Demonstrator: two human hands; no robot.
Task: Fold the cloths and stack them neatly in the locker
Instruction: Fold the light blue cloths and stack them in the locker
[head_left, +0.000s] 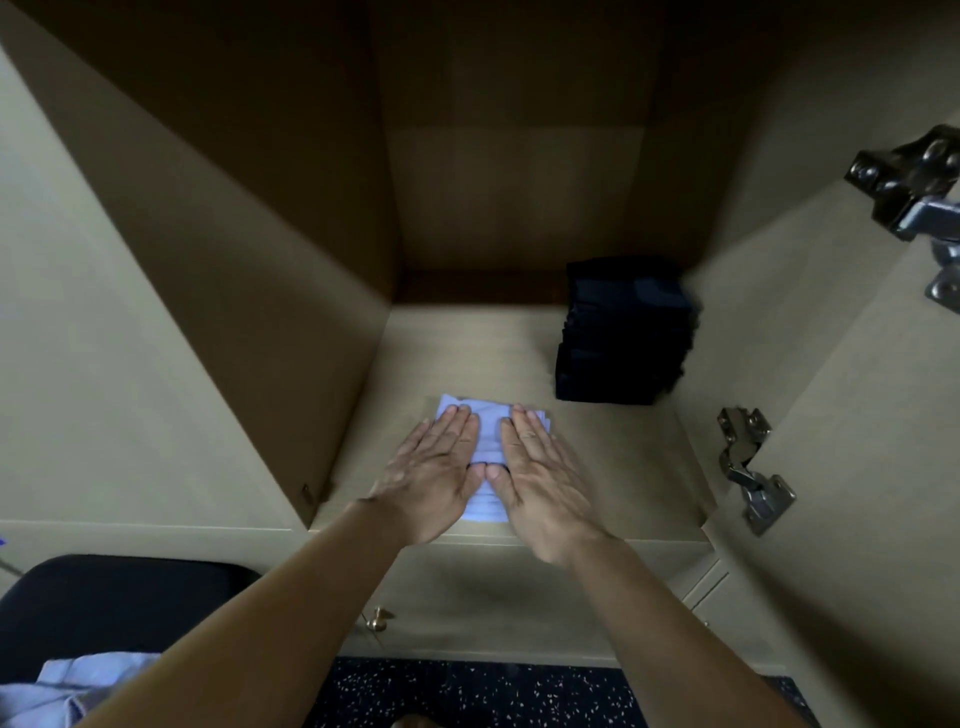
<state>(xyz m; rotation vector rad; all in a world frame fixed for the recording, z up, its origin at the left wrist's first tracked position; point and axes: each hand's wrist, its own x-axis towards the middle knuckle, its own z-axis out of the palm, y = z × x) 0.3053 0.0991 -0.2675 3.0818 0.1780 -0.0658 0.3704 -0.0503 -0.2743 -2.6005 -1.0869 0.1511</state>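
Observation:
A folded light blue cloth (488, 434) lies on the locker shelf (623, 457) near its front edge. My left hand (434, 475) presses flat on the cloth's left half, fingers straight. My right hand (537, 480) presses flat on its right half, and the two thumbs nearly touch in the middle. A tall stack of folded dark cloths (623, 335) stands at the back right of the same shelf. More light blue cloth (67, 686) lies loose at the bottom left, partly hidden by my left forearm.
The locker's beige side walls rise left and right. Metal hinges (753, 473) sit on the open right side, another hinge (914, 187) higher up. A dark chair seat (114, 603) is at the lower left. A small brass knob (378, 619) sits below the shelf.

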